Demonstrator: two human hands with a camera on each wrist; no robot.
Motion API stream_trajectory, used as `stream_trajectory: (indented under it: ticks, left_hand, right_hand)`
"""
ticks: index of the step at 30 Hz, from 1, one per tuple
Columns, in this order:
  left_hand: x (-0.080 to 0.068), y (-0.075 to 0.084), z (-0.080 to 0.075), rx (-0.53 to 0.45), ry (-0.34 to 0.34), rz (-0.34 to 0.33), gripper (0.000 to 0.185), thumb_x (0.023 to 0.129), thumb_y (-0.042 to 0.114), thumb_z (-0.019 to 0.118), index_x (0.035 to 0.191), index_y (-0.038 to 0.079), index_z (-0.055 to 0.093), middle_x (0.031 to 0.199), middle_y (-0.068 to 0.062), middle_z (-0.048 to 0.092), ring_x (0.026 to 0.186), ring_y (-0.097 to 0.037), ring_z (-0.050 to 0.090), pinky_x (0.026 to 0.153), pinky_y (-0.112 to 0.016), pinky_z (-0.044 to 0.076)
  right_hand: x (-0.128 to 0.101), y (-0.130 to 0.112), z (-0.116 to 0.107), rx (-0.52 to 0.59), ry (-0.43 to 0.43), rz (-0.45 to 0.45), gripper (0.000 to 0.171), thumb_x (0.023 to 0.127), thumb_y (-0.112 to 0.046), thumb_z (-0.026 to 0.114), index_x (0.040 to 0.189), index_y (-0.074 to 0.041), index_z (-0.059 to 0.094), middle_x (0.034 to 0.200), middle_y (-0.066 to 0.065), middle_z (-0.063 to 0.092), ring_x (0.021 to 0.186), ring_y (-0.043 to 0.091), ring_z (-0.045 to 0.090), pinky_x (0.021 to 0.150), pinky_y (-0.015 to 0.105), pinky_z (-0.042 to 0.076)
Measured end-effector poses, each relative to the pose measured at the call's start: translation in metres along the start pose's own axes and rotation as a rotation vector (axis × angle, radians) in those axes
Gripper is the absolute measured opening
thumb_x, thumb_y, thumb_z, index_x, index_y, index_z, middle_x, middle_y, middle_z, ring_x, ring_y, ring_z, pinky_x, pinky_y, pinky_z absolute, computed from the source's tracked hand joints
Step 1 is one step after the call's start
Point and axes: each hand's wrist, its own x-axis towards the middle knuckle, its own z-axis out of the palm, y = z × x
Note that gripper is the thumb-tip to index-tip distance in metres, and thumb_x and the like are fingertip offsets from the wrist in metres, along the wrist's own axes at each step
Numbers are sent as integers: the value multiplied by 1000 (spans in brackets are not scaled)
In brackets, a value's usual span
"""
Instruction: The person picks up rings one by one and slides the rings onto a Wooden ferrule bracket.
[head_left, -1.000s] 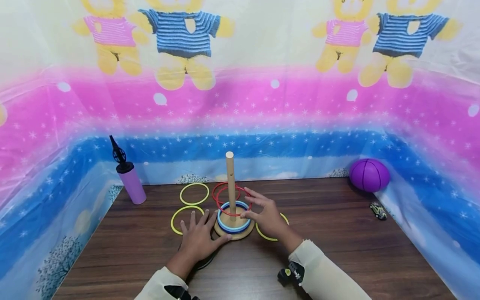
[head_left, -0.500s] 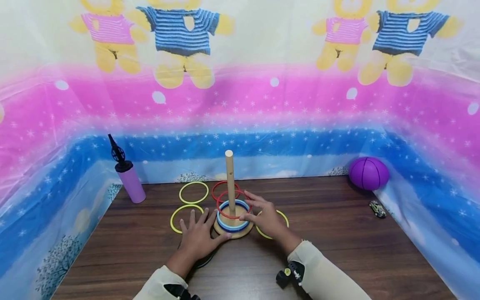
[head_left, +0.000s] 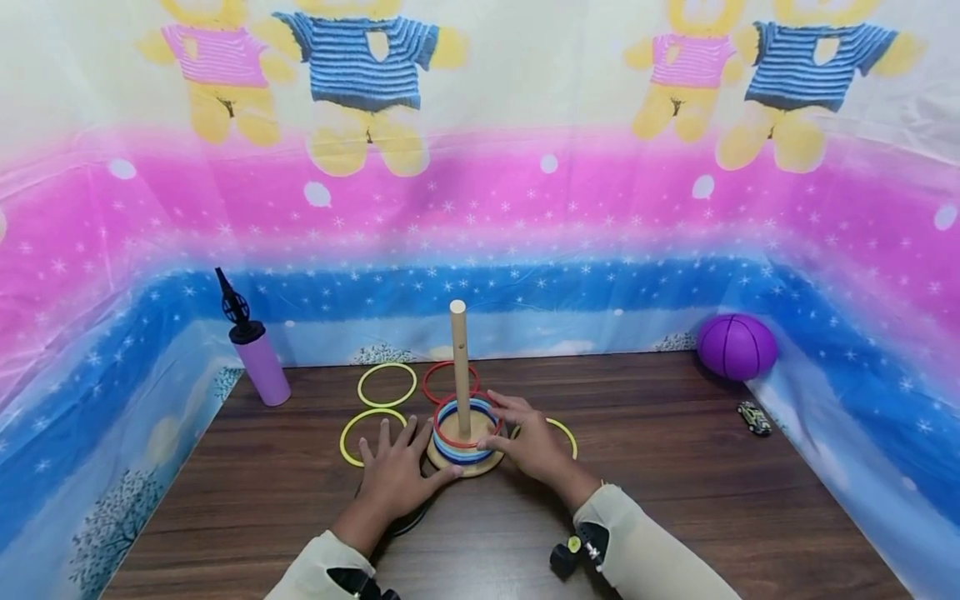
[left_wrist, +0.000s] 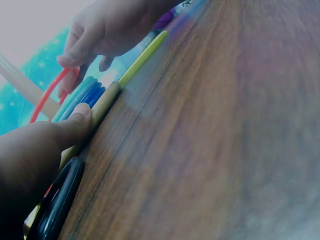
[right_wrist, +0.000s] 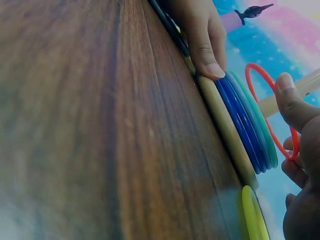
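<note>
The red ring (head_left: 467,418) is round the wooden peg (head_left: 460,367), which stands straight up, and sits low on top of the blue rings (head_left: 459,454). The right hand (head_left: 534,443) pinches the ring's right edge w/ thumb and fingers (right_wrist: 295,107), so it's the nearer hand. The ring lies left of that grip, nearly flat. The left hand (head_left: 397,473) rests flat on the table (head_left: 675,483), fingers straight, thumb vs. the round wooden base (left_wrist: 102,107). It holds nothing.
</note>
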Motion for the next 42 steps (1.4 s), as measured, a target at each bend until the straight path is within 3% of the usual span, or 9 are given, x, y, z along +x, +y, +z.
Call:
stream_trajectory:
  ticks: [17,42]
  left_hand:
    - [0,0,0,14,11,5,101,93,85,62,171,24,41,176,-19,38,163,-61,23,120,-92,16]
    - [0,1,0,7,11,-1,101,93,84,63,171,24,42,176,-19,38,163,-61,22,120,-91,15]
  right_hand:
    - [-1,3,3,-40,-58,5,59,93,-20,89,144,3,69,170,10,51,158,38,45,122,62,46]
    - [0,8,4,-52,-67,-20,58,92,-20,90,143,-1,71,169,17,51,157,42,45,121,64,46]
